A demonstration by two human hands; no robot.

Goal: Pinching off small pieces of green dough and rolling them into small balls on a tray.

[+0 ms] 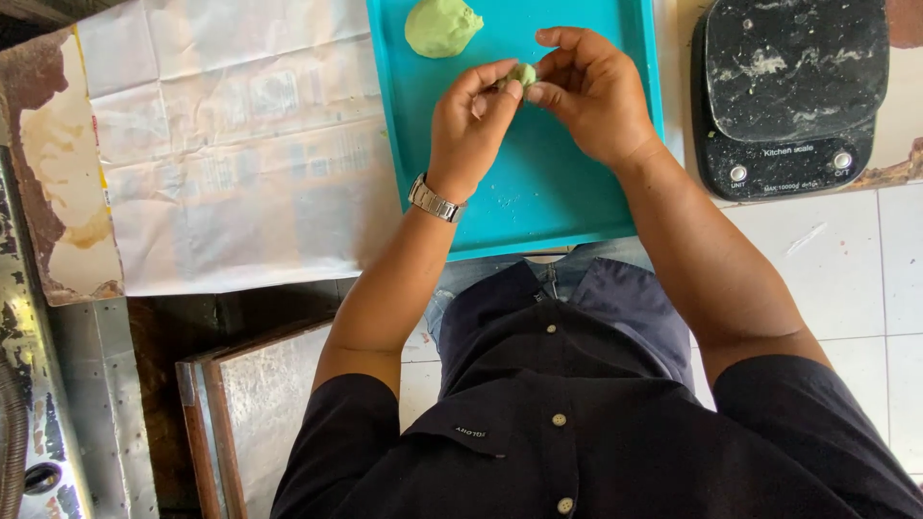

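Fingertips of my left hand [468, 115] and right hand [591, 91] pinch a small green dough piece [522, 74], seemingly shaping it, larger lump [441, 26] waiting at eleven o'clock.

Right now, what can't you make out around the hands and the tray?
- Small green dough piece: mostly covered by fingertips of the left hand and right hand; its shape is unclear.
- Large green dough lump: top cut off by the frame edge.
- Teal tray: far rim out of frame.
- Black kitchen scale: flour-smeared, display not visible.
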